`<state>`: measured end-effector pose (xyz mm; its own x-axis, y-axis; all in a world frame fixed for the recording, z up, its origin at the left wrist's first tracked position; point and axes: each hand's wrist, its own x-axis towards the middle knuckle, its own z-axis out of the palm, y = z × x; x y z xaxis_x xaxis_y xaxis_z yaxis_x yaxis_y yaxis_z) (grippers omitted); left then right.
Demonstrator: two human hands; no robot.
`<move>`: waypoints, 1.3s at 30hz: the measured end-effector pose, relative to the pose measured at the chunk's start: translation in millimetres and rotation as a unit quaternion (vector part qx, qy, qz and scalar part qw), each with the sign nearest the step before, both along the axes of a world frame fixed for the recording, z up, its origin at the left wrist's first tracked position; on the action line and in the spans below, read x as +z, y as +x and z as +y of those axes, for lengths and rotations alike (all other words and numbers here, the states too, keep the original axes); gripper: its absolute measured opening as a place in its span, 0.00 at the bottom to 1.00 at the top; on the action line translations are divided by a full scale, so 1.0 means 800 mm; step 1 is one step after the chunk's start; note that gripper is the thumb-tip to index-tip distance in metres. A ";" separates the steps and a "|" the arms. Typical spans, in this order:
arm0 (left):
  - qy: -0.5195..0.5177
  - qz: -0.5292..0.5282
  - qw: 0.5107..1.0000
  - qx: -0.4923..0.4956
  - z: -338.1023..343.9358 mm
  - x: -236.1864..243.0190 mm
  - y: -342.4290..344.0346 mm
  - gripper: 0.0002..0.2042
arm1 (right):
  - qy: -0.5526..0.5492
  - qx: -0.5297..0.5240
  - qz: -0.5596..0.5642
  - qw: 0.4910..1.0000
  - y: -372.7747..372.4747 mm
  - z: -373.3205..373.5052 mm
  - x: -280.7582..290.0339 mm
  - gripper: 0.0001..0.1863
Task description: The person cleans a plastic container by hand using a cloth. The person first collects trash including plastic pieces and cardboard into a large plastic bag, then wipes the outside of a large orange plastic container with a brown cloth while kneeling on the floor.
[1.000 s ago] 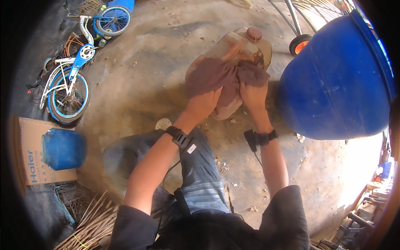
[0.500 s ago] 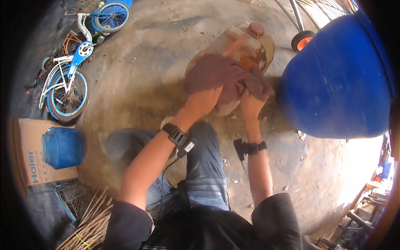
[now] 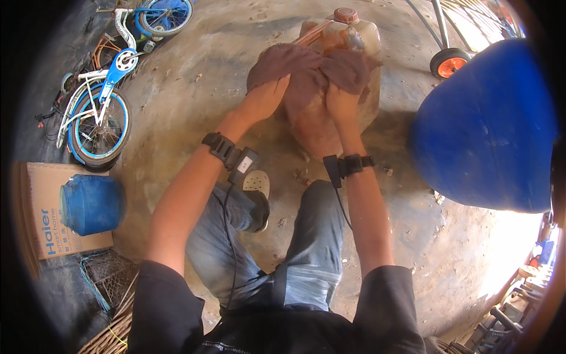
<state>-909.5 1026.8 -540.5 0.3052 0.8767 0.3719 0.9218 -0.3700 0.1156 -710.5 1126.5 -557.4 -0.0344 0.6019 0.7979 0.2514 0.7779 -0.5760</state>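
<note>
A brownish-purple cloth point(image 3: 306, 74) is stretched between my two hands, against the upper front of a large, dirty plastic jerrycan point(image 3: 368, 41). The can stands on the floor ahead of me, its red-brown screw cap point(image 3: 346, 15) at the far end. My left hand point(image 3: 266, 99) grips the cloth's left part, fingers closed. My right hand point(image 3: 343, 101) is closed on the right part, in front of the can's near side. Cloth folds hide the fingertips of both hands. Black straps with small devices sit on both wrists.
A big blue barrel point(image 3: 486, 127) stands close on the right, with an orange-hubbed wheel point(image 3: 451, 63) beyond it. On the left lie a white and blue bicycle point(image 3: 97, 127), a small blue drum point(image 3: 91, 205), a cardboard box point(image 3: 47, 227) and a bundle of sticks point(image 3: 115, 327).
Both hands and the cloth have moved up and slightly left in the picture. The jerrycan appears more upright, with its near side now showing below the cloth. My legs have shifted.
</note>
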 end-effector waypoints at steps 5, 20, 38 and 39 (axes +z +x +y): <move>-0.052 -0.031 0.998 0.034 0.003 0.002 0.004 0.17 | -0.102 -0.005 -0.003 0.995 -0.006 -0.014 -0.033 0.15; -0.115 -0.055 0.989 -0.081 -0.010 0.025 0.053 0.18 | -0.411 0.114 0.394 0.814 0.060 0.012 -0.060 0.29; -0.151 -0.112 0.979 -0.085 -0.029 0.062 0.177 0.19 | -0.279 -0.018 0.018 0.960 0.190 0.079 -0.091 0.24; -0.171 -0.120 0.975 -0.068 -0.030 0.063 0.175 0.19 | -0.372 -0.016 0.115 0.921 0.169 0.049 -0.086 0.24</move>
